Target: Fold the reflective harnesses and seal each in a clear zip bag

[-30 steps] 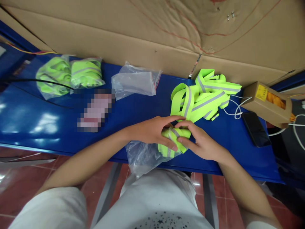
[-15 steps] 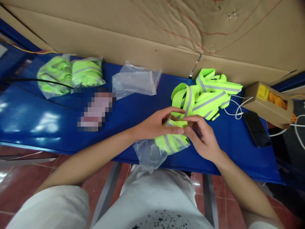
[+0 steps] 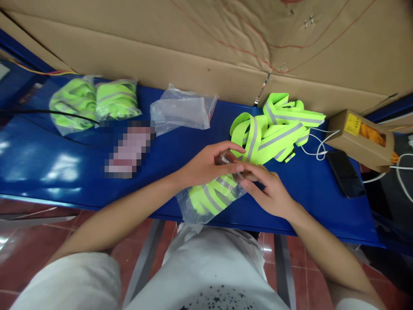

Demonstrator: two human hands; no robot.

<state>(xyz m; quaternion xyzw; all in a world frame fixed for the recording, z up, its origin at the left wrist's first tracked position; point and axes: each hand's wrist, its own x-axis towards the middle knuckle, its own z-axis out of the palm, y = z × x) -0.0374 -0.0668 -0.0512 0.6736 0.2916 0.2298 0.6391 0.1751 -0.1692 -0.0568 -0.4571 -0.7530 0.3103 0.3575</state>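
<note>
My left hand [image 3: 206,165] and my right hand [image 3: 269,191] both pinch the mouth of a clear plastic bag [image 3: 209,198] near the front edge of the blue table [image 3: 64,155]. A folded neon-green reflective band lies inside the bag, which hangs partly over the table edge. Just beyond my hands lies a loose heap of neon-green reflective bands [image 3: 274,131] with grey stripes.
Two filled bags of green bands [image 3: 93,102] lie at the far left, an empty clear bag [image 3: 182,113] beside them. A black phone [image 3: 345,173], white cable [image 3: 318,148] and small cardboard box [image 3: 361,138] sit at the right. A large cardboard sheet [image 3: 206,43] stands behind.
The folded green band has gone from between my fingers down into the plastic bag. Both hands have moved to the bag's mouth.
</note>
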